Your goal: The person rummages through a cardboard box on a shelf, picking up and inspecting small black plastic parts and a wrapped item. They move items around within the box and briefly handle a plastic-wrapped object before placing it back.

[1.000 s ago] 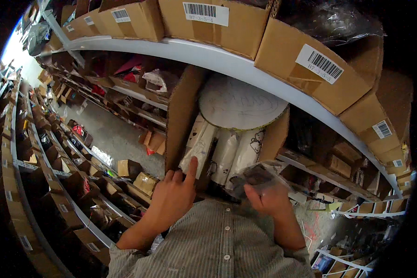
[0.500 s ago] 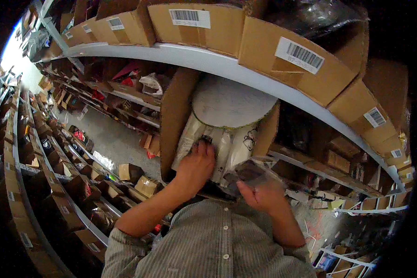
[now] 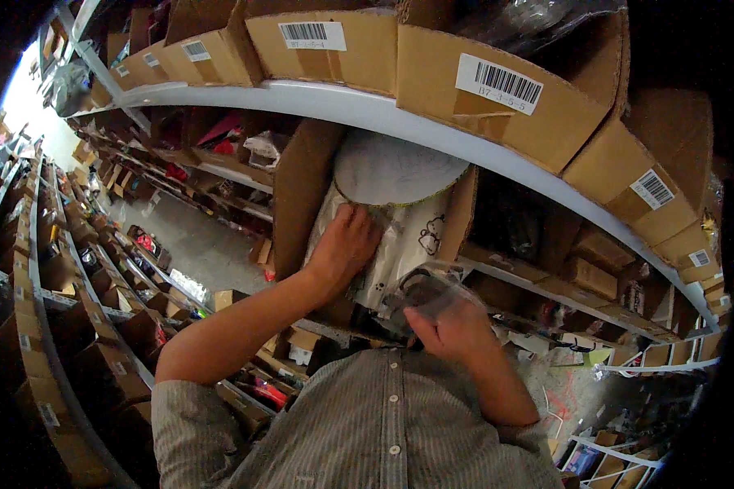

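Note:
In a cardboard box [image 3: 302, 179] before me lie pale, clear-wrapped packages [image 3: 383, 265], one with black line drawings. A big round white piece [image 3: 404, 167] with a thin yellow-green edge covers their far end. My left hand [image 3: 347, 244] is inside the box, its fingers bent together against the wrapping just below that round edge; its fingertips and whatever they grip are hidden. At the box's near right corner, my right hand [image 3: 458, 330] is closed on a clear plastic bag [image 3: 440, 289] with something dark in it. The bag is partly blurred.
A pale metal shelf beam [image 3: 342, 102] curves across above the box, with labelled cardboard bins [image 3: 497, 81] on it. More bins [image 3: 591, 277] stand to the right. Rows of shelves [image 3: 73, 326] line the left, beyond a strip of grey floor [image 3: 208, 248].
My left hand has moved farther into the box, up to the round piece's edge; the dark thing at its fingertips no longer shows. My right hand keeps the bag, shifted slightly left.

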